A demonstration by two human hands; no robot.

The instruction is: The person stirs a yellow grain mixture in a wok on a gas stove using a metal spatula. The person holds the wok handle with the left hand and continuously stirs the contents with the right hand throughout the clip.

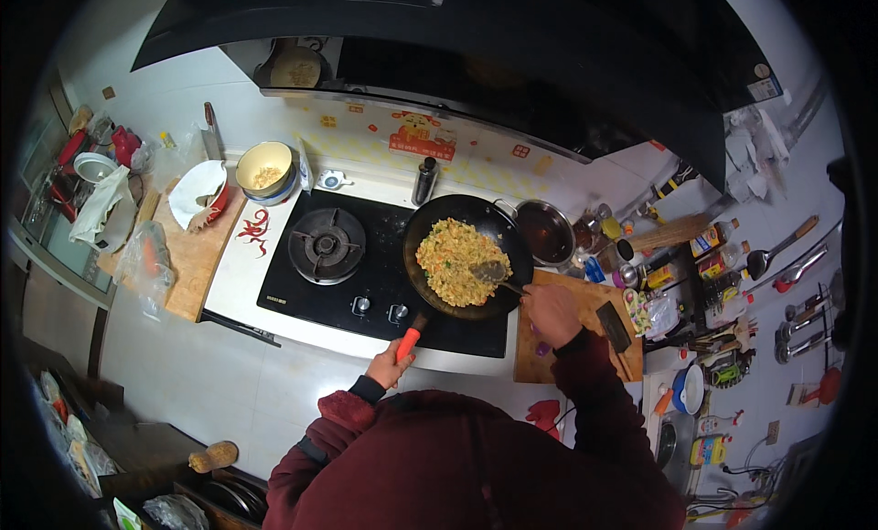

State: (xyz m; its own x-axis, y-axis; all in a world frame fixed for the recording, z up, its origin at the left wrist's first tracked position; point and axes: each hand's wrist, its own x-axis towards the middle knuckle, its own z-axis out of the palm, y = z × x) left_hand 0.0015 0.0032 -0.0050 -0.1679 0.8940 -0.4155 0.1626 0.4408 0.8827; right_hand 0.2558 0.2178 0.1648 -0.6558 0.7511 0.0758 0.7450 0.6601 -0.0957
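Note:
A black wok (507, 242) sits over the right side of the gas cooktop (384, 235), filled in its middle with fried rice (446, 262) flecked with orange and green bits. My left hand (389, 365) grips the wok's orange-red handle sleeve (408, 343). From the right, my right hand (552, 314) holds a metal spatula (489, 272) by its shaft, and the blade rests on the rice. Part of the spatula's handle is hidden in my fist. The left burner (328, 245) carries no pan.
Close beside the wok stand a steel pot (547, 231) of dark liquid and a dark bottle (425, 180). A cleaver (612, 327) lies on the right cutting board (542, 369). Leftward are stacked bowls (267, 170), red peppers (254, 231) and another wooden board (188, 283). The range hood (480, 70) hangs above.

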